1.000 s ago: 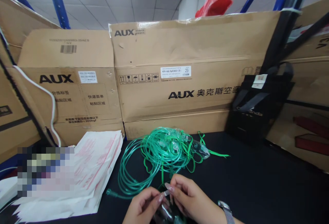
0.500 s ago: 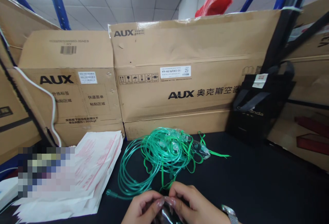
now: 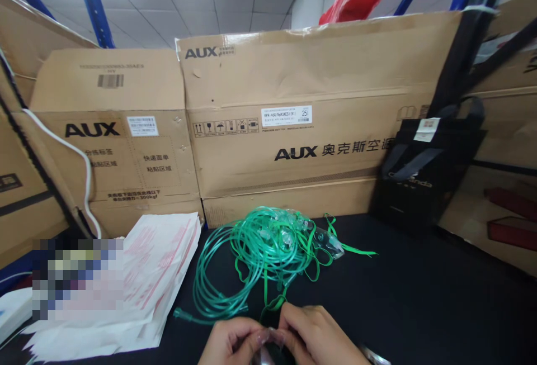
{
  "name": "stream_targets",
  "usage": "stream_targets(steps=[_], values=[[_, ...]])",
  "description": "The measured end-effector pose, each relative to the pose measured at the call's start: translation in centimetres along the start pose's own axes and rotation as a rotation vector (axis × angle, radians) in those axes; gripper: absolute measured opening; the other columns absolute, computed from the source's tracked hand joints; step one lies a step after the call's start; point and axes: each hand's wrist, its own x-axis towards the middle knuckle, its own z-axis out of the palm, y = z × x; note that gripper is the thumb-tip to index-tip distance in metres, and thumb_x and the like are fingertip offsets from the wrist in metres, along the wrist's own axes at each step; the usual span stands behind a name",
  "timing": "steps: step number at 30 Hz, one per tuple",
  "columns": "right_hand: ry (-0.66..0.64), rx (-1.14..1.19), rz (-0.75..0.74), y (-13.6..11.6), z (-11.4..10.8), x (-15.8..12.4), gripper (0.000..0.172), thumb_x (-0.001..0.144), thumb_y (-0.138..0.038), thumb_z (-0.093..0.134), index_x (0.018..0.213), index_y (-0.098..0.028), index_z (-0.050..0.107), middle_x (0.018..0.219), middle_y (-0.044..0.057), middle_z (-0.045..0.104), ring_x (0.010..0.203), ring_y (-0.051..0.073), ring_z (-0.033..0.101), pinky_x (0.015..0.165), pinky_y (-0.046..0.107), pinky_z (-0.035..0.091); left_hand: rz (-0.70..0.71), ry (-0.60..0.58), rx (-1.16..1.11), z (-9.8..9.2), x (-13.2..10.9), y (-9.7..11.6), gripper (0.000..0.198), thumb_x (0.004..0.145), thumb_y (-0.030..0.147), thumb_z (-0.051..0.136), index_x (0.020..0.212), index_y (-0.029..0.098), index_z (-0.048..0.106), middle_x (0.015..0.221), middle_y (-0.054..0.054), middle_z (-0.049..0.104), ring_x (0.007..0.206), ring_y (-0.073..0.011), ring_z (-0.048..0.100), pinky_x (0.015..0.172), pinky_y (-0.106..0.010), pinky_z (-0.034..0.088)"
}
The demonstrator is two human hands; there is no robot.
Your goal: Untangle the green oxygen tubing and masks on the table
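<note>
At the bottom edge of the head view, my left hand (image 3: 230, 341) and my right hand (image 3: 312, 332) meet, thumbs and fingertips pinched together. Between them they grip a shiny, clear plastic piece (image 3: 263, 356), mostly hidden by the fingers and the frame edge. Just beyond my fingertips a green elastic strap (image 3: 274, 302) loops on the black table. It leads toward a heap of coiled green tubing (image 3: 255, 259) with clear plastic parts and more straps. A clear mask-like part (image 3: 329, 243) lies at the heap's right side. One tube end (image 3: 178, 313) points left.
White paper bags with red print (image 3: 168, 264) are stacked at left, partly under a blurred patch. Large cardboard boxes (image 3: 327, 85) wall off the back. A black gift bag (image 3: 423, 186) stands at back right. A white cable (image 3: 88, 180) hangs at left.
Both hands have dropped slightly toward the bottom edge, still pinching the clear plastic piece. The wristwatch on my right wrist has slid mostly out of view. The tubing heap stays put.
</note>
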Motion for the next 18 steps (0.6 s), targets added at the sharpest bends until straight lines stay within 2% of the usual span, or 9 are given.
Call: stream_targets(steps=[5,10,15,18], values=[[0.016,0.065,0.025,0.0,-0.5,0.1,0.019,0.086,-0.024,0.039,0.069,-0.020,0.048,0.062,-0.001,0.058,0.055,0.011,0.051,0.053,0.020,0.033,-0.033,-0.039,-0.078,-0.2,0.3,0.5,0.038,0.068,0.052,0.060,0.068,0.016,0.068,0.056,-0.001,0.065,0.051,-0.0122,0.055,0.050,-0.020,0.040],[-0.046,0.201,0.064,0.0,-1.3,0.1,0.022,0.086,-0.031,0.040,0.068,-0.019,0.048,0.063,-0.002,0.057,0.059,0.010,0.048,0.054,0.018,0.035,-0.047,-0.053,-0.122,0.0,0.5,-0.1,0.038,0.065,0.053,0.061,0.063,0.015,0.064,0.052,-0.001,0.064,0.046,-0.0106,0.054,0.046,-0.019,0.037],[-0.152,0.225,0.000,0.0,-1.6,0.0,0.025,0.086,-0.032,0.041,0.066,-0.019,0.047,0.056,-0.004,0.050,0.054,0.008,0.043,0.054,0.018,0.034,-0.023,-0.020,-0.116,0.0,0.1,-0.2,0.040,0.064,0.054,0.062,0.060,0.014,0.063,0.048,0.001,0.062,0.042,-0.0084,0.050,0.043,-0.018,0.032],[-0.136,0.188,-0.046,0.1,-1.3,0.1,0.026,0.086,-0.028,0.038,0.065,-0.018,0.048,0.056,-0.004,0.048,0.053,0.008,0.041,0.054,0.018,0.033,-0.028,-0.014,-0.132,0.1,0.0,0.2,0.038,0.065,0.052,0.063,0.060,0.014,0.063,0.047,0.001,0.061,0.042,-0.0085,0.051,0.043,-0.018,0.034]])
